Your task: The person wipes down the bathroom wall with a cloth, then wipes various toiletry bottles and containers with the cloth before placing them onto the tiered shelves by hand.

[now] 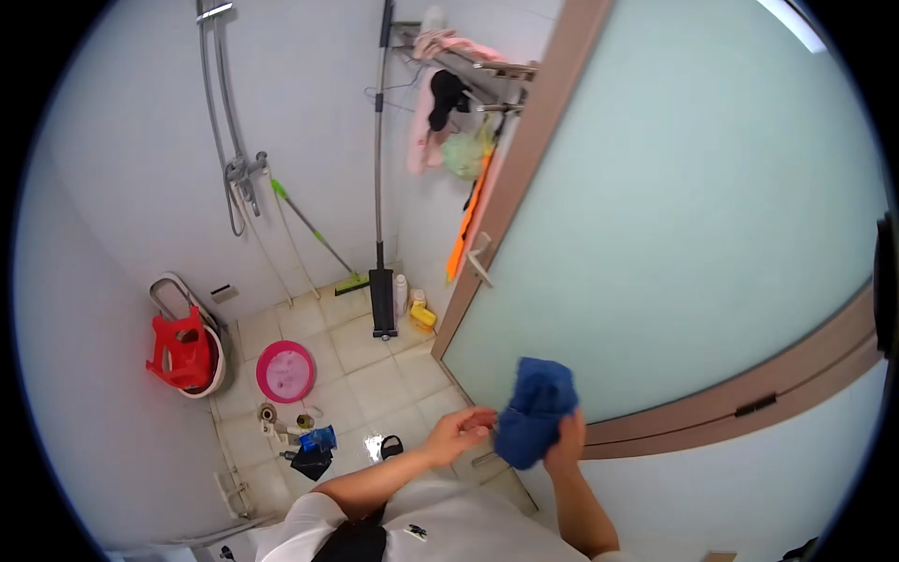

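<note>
A folded blue cloth, perhaps a towel, hangs in front of my body, held at its right edge by my right hand. The fingers of that hand are partly hidden by the fabric. Just left of the cloth is my left hand, its fingers loosely bent and apart with nothing in them. A small gap seems to separate its fingertips from the fabric. Beyond the cloth stands a frosted glass door in a brown frame.
On the tiled floor lie a pink basin with sudsy water, a blue packet and a black slipper. A red stool rests on a white bucket at left. A flat mop, a green squeegee and bottles stand by the walls.
</note>
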A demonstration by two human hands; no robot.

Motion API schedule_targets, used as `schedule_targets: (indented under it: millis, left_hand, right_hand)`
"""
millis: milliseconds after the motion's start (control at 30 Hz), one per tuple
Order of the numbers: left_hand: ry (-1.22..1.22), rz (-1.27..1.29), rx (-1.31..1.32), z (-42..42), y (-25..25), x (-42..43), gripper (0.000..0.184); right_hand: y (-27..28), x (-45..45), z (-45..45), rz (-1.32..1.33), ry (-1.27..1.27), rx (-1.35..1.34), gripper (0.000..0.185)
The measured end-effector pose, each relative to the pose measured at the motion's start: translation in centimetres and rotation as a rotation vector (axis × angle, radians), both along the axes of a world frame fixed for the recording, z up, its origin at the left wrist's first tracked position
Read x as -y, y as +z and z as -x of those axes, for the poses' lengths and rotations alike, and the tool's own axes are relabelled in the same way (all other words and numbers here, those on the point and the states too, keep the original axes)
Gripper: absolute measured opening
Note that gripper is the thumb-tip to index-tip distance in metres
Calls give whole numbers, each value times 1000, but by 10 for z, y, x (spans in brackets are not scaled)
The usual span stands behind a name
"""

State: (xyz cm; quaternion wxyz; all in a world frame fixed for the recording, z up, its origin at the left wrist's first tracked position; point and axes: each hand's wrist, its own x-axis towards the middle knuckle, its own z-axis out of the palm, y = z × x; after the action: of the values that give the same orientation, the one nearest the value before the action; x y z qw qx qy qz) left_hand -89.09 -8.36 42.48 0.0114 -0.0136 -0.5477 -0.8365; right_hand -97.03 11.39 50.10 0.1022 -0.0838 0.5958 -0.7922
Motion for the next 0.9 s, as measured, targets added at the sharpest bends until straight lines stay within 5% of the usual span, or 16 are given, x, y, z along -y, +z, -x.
schedule_targets:
  millis: [67,167,267,467,567,667,800,900]
  left_hand:
    - [24,-111,-71,9,-3,41,50]
    - [85,-207,-169,12,6,115,50]
    - [320,-345,283,3,-2,167,47]
    - [650,-350,178,-13,-50,242,36]
    - [832,36,181,-14,-32,276,37]
    - [963,878,101,-17,-36,313,44]
    - [1169,561,404,-13,-64,346,45]
    - [1454,586,633,-40,-115,375,49]
  right_hand:
    - [-5,64,11,-41,311,20,50]
    - [10,165,21,-660,567,-787,49]
    - [-3,233,17,-770,691,-616,46]
    - [-61,314,40,-688,784,-217,43]
    - [-87,361,66,-486,930,45,43]
    - [-111,423,70,-401,1059,140,40]
    - [-141,499,83,-438,1029,363,39]
    - [-161,574,67,-517,1233,554,38]
